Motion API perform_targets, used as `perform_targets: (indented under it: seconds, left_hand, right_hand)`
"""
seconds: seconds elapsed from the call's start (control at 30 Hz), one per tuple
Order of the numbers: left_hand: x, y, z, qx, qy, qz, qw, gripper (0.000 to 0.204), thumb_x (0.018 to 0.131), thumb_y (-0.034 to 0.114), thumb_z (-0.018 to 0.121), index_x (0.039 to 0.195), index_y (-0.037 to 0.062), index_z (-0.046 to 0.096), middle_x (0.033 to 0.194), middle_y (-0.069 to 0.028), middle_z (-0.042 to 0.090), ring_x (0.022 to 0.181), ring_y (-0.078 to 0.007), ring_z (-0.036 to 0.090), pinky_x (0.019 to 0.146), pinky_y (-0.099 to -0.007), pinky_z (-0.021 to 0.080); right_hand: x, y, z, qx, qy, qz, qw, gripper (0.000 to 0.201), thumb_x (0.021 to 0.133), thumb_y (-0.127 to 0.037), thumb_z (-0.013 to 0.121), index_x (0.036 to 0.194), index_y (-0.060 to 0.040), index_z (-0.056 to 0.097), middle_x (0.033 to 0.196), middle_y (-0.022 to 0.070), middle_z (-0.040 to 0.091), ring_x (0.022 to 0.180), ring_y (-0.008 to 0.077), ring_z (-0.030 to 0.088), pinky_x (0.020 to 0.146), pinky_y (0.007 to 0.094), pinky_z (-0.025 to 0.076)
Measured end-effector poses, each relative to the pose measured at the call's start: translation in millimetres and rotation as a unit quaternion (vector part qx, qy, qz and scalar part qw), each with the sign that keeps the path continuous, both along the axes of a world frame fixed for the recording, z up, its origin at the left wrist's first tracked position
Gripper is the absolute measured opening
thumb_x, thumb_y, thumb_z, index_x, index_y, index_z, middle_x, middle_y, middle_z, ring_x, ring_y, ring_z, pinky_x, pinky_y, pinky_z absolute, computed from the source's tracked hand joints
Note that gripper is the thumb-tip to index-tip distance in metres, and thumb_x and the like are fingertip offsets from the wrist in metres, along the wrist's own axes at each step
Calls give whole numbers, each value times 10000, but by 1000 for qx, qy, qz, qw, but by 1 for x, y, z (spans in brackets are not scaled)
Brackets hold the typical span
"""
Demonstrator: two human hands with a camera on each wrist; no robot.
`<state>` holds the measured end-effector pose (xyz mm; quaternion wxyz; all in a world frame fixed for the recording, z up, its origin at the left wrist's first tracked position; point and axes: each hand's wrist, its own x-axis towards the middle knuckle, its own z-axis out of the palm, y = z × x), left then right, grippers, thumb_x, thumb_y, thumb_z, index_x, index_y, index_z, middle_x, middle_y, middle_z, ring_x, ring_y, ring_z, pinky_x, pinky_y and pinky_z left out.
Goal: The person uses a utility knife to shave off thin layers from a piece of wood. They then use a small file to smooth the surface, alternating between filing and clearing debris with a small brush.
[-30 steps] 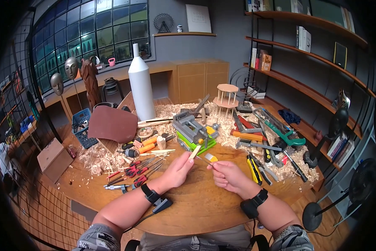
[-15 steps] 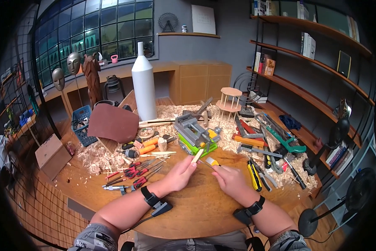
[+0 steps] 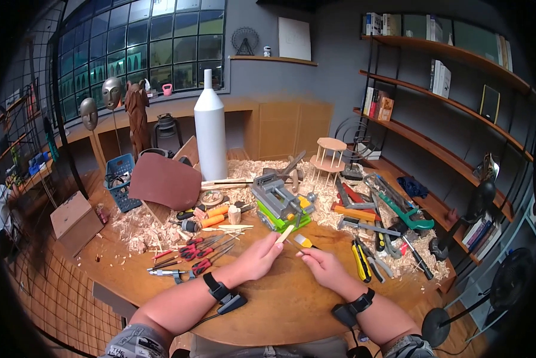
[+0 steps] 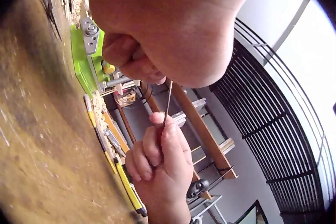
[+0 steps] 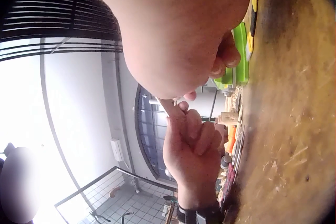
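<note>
My left hand (image 3: 262,258) pinches a pale, flat strip of wood (image 3: 286,233) that points up and away, past the fingertips. In the right wrist view the strip (image 5: 171,109) shows between thumb and fingers. Opposite it, my right hand (image 3: 327,269) grips a thin dark rod (image 4: 168,103), like a small file, between thumb and curled fingers. The rod reaches across toward the left hand, its far end hidden behind that hand in the left wrist view. Both hands are held over the front of the wooden table (image 3: 280,304).
Beyond the hands sits a grey vise (image 3: 275,194) on a green base, with a yellow-handled brush (image 3: 304,241) nearby. Red-handled tools (image 3: 196,250) lie left; yellow pliers (image 3: 362,260) and a green saw (image 3: 408,215) lie right. Wood shavings (image 3: 140,230) surround them.
The head view has tilted and shifted slightly, so the scene sits lower. The right hand has turned and drawn a little nearer the left, the rod still in its grip. The left hand keeps the strip.
</note>
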<state>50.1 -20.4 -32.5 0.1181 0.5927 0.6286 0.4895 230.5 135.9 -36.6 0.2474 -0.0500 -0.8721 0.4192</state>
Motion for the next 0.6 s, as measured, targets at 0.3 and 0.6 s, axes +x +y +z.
perform_targets:
  seconds: [0.3, 0.6]
  left_hand:
    - [1, 12, -22, -48, -229, -41, 972, 349, 1098, 339, 364, 1153, 38, 532, 757, -54, 508, 665, -190, 488, 598, -319, 401]
    - [6, 8, -4, -129, -564, -82, 811, 399, 1110, 399, 299, 1153, 86, 543, 668, 34, 403, 484, -83, 300, 430, -240, 234]
  right_hand:
    - [-3, 7, -14, 181, 101, -50, 977, 189, 918, -115, 668, 1080, -23, 703, 954, 159, 726, 816, 342, 705, 686, 377, 569]
    - [4, 7, 1, 326, 89, -83, 937, 170, 891, -173, 712, 1038, -86, 715, 823, 87, 637, 680, 297, 654, 591, 396, 531]
